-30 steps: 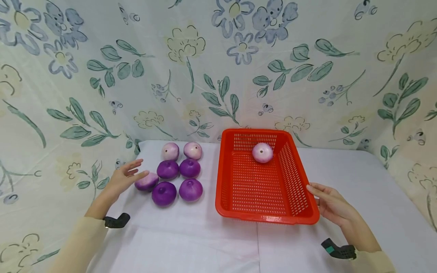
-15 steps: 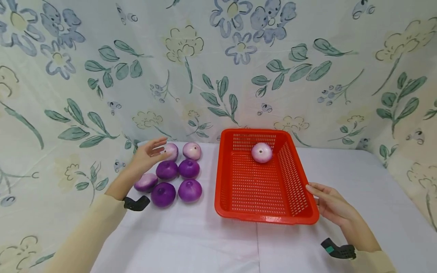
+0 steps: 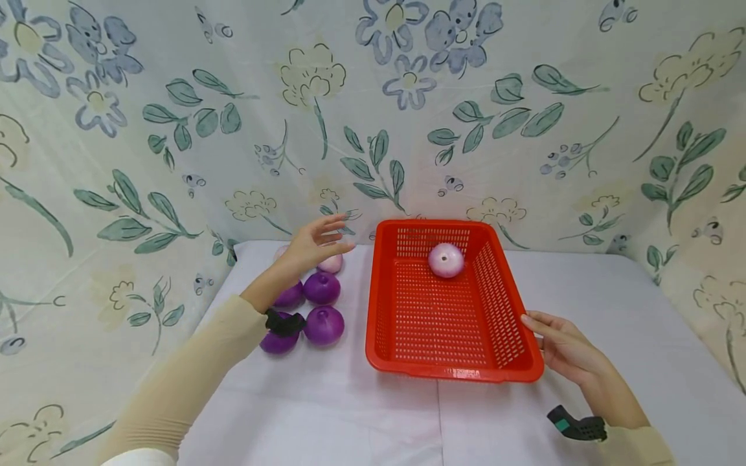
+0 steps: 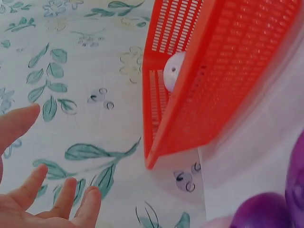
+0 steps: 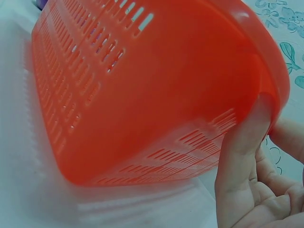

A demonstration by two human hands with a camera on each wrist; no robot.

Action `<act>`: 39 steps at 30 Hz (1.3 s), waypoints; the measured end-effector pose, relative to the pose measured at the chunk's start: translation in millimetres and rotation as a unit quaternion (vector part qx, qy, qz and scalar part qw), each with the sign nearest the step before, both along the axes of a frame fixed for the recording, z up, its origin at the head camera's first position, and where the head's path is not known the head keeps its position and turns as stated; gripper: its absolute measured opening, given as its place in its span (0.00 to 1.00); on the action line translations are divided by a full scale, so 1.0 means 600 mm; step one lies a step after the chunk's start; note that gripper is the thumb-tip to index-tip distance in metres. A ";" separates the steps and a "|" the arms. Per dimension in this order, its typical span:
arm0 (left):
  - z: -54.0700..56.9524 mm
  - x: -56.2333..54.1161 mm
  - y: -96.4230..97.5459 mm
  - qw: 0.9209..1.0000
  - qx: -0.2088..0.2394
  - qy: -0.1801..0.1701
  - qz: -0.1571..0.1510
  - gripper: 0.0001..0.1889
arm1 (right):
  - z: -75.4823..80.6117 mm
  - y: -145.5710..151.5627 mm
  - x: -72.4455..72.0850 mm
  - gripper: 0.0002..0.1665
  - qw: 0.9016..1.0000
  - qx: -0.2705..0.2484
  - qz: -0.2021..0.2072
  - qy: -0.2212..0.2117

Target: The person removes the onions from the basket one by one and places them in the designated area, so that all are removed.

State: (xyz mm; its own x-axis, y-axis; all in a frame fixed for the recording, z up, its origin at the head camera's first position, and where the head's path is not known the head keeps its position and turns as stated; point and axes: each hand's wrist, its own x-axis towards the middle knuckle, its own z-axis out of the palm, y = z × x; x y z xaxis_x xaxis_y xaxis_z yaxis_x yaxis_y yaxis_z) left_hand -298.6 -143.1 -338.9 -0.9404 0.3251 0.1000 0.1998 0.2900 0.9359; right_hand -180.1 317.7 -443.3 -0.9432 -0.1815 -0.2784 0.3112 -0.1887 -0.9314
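Observation:
My left hand hovers over the back of a group of purple onions, fingers apart and loosely extended. The left wrist view shows nothing in that hand. A paler onion peeks out below its thumb, and darker ones, such as one onion, lie nearer; my forearm hides part of the group. To the right stands a red perforated plastic basket, with one pale onion inside near the back. My right hand pinches the basket's right rim between thumb and fingers, clearer in the right wrist view.
A white cloth covers the table. Behind it and at the sides hangs a flower-printed curtain, close to the basket's back edge. Black straps sit on both wrists.
My left hand has moved right and away from me, from the leftmost onion to above the back onions, empty throughout. My right hand stays on the basket rim. The onions have stayed put.

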 end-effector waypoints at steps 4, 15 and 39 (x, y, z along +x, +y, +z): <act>0.004 -0.006 0.054 1.000 -0.006 0.001 -0.015 0.34 | 0.000 0.002 0.000 0.08 1.000 0.000 -0.003 -0.003; -0.015 -0.048 0.189 1.000 0.005 -0.023 -0.020 0.34 | -0.001 0.006 0.001 0.08 1.000 0.006 -0.013 -0.005; -0.117 -0.085 0.360 0.997 -0.003 -0.038 0.067 0.30 | 0.003 -0.001 0.002 0.08 1.000 0.015 -0.015 -0.001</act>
State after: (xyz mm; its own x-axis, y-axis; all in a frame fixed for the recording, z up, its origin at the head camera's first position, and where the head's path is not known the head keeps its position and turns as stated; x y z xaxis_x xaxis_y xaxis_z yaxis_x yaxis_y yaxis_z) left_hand -349.9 72.7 -408.8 -0.9800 0.1972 0.0252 0.0877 0.3152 0.9450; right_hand -179.0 317.3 -441.6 -0.9475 -0.1459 -0.2846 0.3074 -0.1705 -0.9362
